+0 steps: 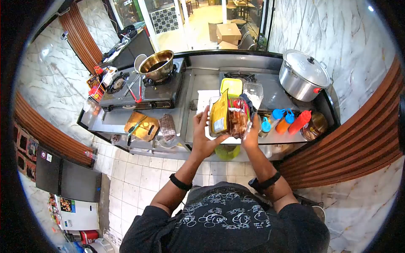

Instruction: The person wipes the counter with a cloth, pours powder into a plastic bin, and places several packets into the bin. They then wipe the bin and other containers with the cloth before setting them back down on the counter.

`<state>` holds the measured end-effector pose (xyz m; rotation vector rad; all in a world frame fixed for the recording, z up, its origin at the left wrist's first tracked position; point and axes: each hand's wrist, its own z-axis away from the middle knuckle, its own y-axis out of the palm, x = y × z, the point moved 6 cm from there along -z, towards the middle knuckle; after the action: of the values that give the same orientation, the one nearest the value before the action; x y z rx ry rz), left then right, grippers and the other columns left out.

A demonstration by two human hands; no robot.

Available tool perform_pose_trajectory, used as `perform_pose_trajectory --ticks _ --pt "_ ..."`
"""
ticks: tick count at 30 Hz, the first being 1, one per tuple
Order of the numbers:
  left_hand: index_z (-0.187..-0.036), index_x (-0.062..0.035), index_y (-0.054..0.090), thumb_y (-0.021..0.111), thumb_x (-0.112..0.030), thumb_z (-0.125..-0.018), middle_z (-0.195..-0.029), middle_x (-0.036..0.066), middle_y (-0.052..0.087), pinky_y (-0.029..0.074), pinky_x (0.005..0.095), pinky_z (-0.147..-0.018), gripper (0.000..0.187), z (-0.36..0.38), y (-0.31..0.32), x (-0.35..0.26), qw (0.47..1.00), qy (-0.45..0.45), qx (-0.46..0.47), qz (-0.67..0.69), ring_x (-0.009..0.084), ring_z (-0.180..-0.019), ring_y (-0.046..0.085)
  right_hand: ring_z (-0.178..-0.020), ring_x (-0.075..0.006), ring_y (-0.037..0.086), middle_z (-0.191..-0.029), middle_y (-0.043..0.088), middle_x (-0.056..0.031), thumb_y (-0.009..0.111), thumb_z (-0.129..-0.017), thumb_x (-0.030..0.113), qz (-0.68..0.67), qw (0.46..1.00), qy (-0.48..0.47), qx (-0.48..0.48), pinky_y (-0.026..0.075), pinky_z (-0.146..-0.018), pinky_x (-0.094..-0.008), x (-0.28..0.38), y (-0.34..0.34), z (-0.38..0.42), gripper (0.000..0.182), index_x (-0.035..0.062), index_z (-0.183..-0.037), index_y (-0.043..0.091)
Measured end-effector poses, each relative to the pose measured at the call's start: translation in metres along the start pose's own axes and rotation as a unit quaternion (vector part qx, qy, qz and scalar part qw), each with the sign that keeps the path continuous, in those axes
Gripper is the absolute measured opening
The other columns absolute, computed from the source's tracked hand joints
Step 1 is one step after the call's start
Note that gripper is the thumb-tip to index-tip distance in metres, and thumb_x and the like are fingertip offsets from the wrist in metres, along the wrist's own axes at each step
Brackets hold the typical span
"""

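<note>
My left hand (203,135) and my right hand (252,134) together hold a clear plastic container (236,119) above the steel counter's (114,119) front edge. The container is filled with packets, among them a yellow packet (220,116) on its left side and reddish-brown contents in the middle. My left hand grips the container's left side near the yellow packet, and my right hand cups its right side. Just behind it stand a yellow-lidded box (231,86) and another clear container (253,91) on a white board.
A gas stove (145,95) with a brass wok (157,64) stands at the left. Red tongs (136,90), a wooden board (142,125) and a cloth (167,126) lie nearby. Blue, orange and red squeeze bottles (287,120) and a large lidded steel pot (303,75) stand at the right.
</note>
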<state>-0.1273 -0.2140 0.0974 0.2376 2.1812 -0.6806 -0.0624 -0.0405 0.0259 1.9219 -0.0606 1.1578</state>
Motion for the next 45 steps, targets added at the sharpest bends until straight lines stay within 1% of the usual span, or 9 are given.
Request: perform_pose_trajectory --ticks 2,10,12,16,24,28,36,40,45 --pt "-0.135 -0.0031 0.028 0.088 -0.040 -0.057 -0.124 0.013 0.040 0.039 0.0381 -0.099 0.106 -0.004 -0.002 0.005 0.996 0.079 -0.040 -0.026 0.0260 -0.118 0.044 -0.111 -0.0175 0.054 -0.126 0.055 -0.0090 0.051 -0.093 0.000 0.203 0.976 -0.067 0.032 0.041 -0.098 -0.0305 0.021 0.015 0.006 0.043 -0.0011 -0.135 0.042" --pt "-0.147 -0.0061 -0.004 0.088 -0.027 -0.060 -0.145 0.020 0.025 0.033 0.0407 -0.108 0.128 -0.005 0.015 0.029 0.979 0.003 0.068 0.193 0.0299 -0.132 0.036 -0.105 -0.0162 0.057 -0.115 0.062 -0.0090 0.059 -0.087 0.002 0.246 0.969 -0.019 -0.001 0.043 -0.093 -0.0300 0.030 0.006 -0.004 0.038 -0.0012 -0.124 0.053" --pt "-0.146 -0.0018 0.004 0.089 -0.030 -0.057 -0.144 0.019 0.027 0.033 0.0395 -0.107 0.126 -0.006 0.026 0.047 0.945 -0.101 0.238 0.198 0.0295 -0.132 0.035 -0.103 -0.0150 0.057 -0.114 0.061 -0.0079 0.058 -0.087 0.004 0.221 0.971 0.053 0.068 0.045 -0.091 -0.0300 0.014 -0.007 -0.010 0.034 -0.0001 -0.121 0.055" --pt "-0.142 0.0002 0.013 0.090 -0.033 -0.052 -0.137 0.018 0.039 0.035 0.0384 -0.106 0.124 -0.013 0.015 0.027 0.981 -0.043 0.101 0.163 0.0287 -0.126 0.043 -0.089 -0.0130 0.059 -0.099 0.066 -0.0058 0.061 -0.083 -0.002 0.309 0.942 -0.118 0.065 0.047 -0.085 -0.0292 0.028 0.012 -0.005 0.024 0.0009 -0.106 0.062" --pt "-0.135 0.0021 0.025 0.082 -0.017 -0.067 -0.122 0.015 0.051 0.042 0.0357 -0.096 0.090 -0.019 0.009 0.035 0.961 -0.114 -0.087 0.235 0.0242 -0.109 0.053 -0.099 -0.0140 0.059 -0.106 0.066 -0.0074 0.057 -0.077 -0.013 0.397 0.906 -0.138 0.058 0.045 -0.089 -0.0281 0.046 0.028 0.013 0.042 -0.0018 -0.117 0.058" --pt "-0.137 0.0021 0.022 0.082 -0.014 -0.068 -0.126 0.017 0.045 0.041 0.0362 -0.097 0.094 -0.011 0.009 0.044 0.972 -0.088 -0.204 0.079 0.0250 -0.114 0.049 -0.124 -0.0345 0.049 -0.135 0.049 -0.0206 0.055 -0.069 -0.009 0.529 0.795 -0.279 0.100 0.037 -0.104 -0.0387 0.050 0.059 0.044 0.063 0.0020 -0.131 0.050" --pt "-0.136 -0.0012 0.031 0.073 -0.033 -0.077 -0.123 0.011 0.050 0.041 0.0363 -0.098 0.079 0.009 0.015 0.095 0.922 -0.142 -0.016 0.359 0.0232 -0.114 0.050 -0.127 -0.0368 0.046 -0.134 0.050 -0.0222 0.058 -0.071 -0.007 0.464 0.826 -0.297 0.117 0.034 -0.106 -0.0394 0.062 0.050 0.035 0.059 0.0000 -0.129 0.051" --pt "-0.142 -0.0108 0.022 0.081 -0.013 -0.062 -0.135 0.011 0.042 0.041 0.0366 -0.103 0.099 0.004 0.018 0.095 0.926 -0.146 0.024 0.348 0.0221 -0.123 0.046 -0.125 -0.0322 0.049 -0.133 0.051 -0.0215 0.055 -0.074 -0.010 0.439 0.849 -0.271 0.111 0.035 -0.105 -0.0353 0.058 0.052 0.033 0.055 -0.0025 -0.128 0.051" --pt "-0.130 -0.0004 0.036 0.074 -0.006 -0.073 -0.111 0.010 0.060 0.050 0.0329 -0.088 0.068 0.002 0.014 0.076 0.909 -0.177 -0.029 0.376 0.0217 -0.102 0.061 -0.123 -0.0284 0.051 -0.130 0.054 -0.0192 0.053 -0.076 -0.009 0.406 0.883 -0.204 0.113 0.036 -0.103 -0.0328 0.034 0.042 0.037 0.058 -0.0029 -0.133 0.046"
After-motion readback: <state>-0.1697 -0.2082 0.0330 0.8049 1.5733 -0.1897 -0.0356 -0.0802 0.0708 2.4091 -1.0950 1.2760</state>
